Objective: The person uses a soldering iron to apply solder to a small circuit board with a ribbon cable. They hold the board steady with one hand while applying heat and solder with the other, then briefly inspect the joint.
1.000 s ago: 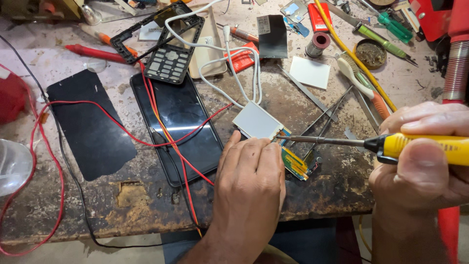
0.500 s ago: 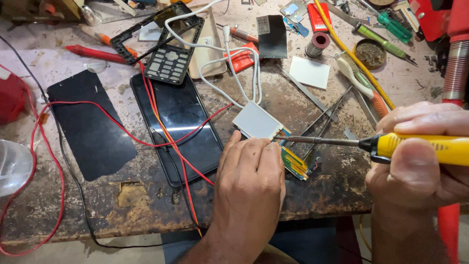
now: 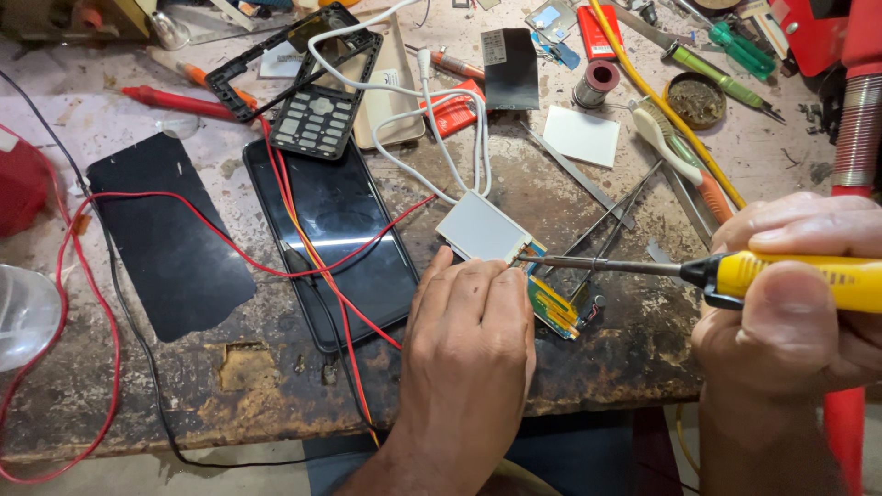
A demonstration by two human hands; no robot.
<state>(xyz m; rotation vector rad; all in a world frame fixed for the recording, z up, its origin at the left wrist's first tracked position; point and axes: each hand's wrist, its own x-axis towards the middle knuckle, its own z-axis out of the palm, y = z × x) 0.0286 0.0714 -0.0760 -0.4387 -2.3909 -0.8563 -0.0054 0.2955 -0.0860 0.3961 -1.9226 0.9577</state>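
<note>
My left hand (image 3: 469, 354) lies palm-down on the worn workbench, fingertips pressing the lower edge of a small grey display module (image 3: 481, 228) with a yellow and blue flex strip (image 3: 555, 308). My right hand (image 3: 799, 303) grips the yellow handle of a soldering iron (image 3: 799, 278); its metal shaft runs left and the tip meets the module's corner beside my left fingertips. A black smartphone (image 3: 335, 234) lies left of the module, with red wires (image 3: 303, 266) draped across it.
A black back cover (image 3: 165, 239) lies at the left. Behind are a keypad frame (image 3: 317, 119), white cable (image 3: 432, 129), solder spool (image 3: 598, 83), flux tin (image 3: 695, 99), brush (image 3: 675, 147), tweezers (image 3: 611, 225), screwdrivers and a white card (image 3: 581, 136). A red stand (image 3: 850, 110) rises at right.
The soldering iron and my right hand have shifted slightly left, bringing the tip closer onto the module's corner. My left hand stays in place.
</note>
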